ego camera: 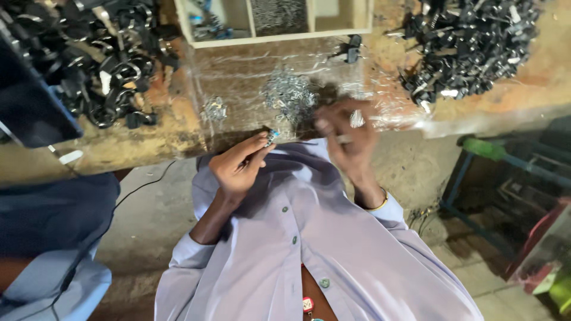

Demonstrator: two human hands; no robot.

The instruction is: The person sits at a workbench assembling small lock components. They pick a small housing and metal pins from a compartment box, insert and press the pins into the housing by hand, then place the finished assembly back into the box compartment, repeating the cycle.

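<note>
My left hand (239,165) is held up in front of my pale lilac shirt, its fingertips pinched on a small metal part (272,136) with a blue spot. My right hand (347,138) is blurred by motion just right of it, at the workbench edge (148,147), and seems to pinch a small silvery piece (344,139). Just beyond both hands, a loose heap of small silvery metal parts (289,94) lies on clear plastic sheeting.
Piles of black parts lie at the bench's far left (101,59) and far right (470,47). A pale compartmented tray (279,21) stands at the back. A smaller silvery cluster (214,110) lies left. Another person's blue sleeve (53,238) is at lower left; a metal frame (505,172) stands right.
</note>
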